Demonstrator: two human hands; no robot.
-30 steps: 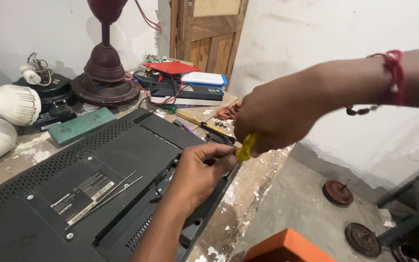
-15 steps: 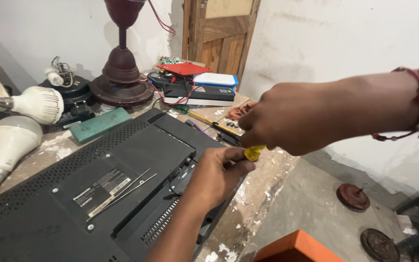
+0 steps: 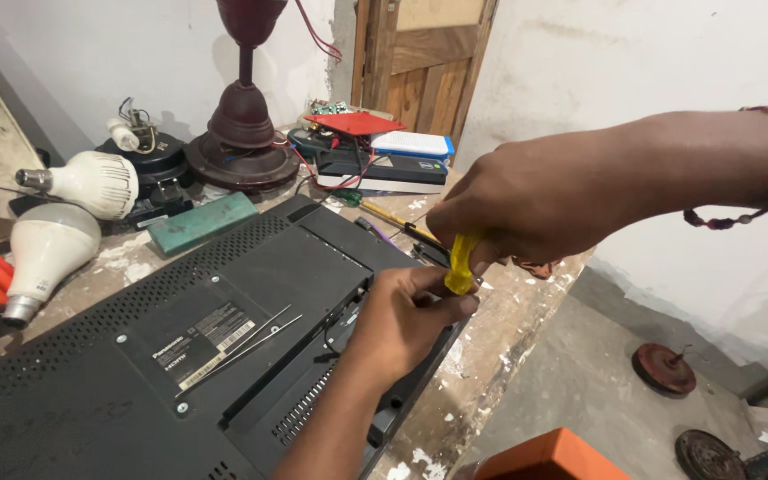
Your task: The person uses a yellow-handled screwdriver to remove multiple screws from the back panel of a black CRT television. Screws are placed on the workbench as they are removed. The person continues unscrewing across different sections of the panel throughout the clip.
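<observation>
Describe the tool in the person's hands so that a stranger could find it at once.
Start at the big black flat-screen back panel lying on the workbench. At its right edge, the right hand grips a yellow-handled screwdriver, steadied by the left hand. Nothing else there is bright yellow.

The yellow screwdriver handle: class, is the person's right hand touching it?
Touching. The head view shows the right hand closed round the top of the yellow screwdriver handle, with no gap between them.
</observation>
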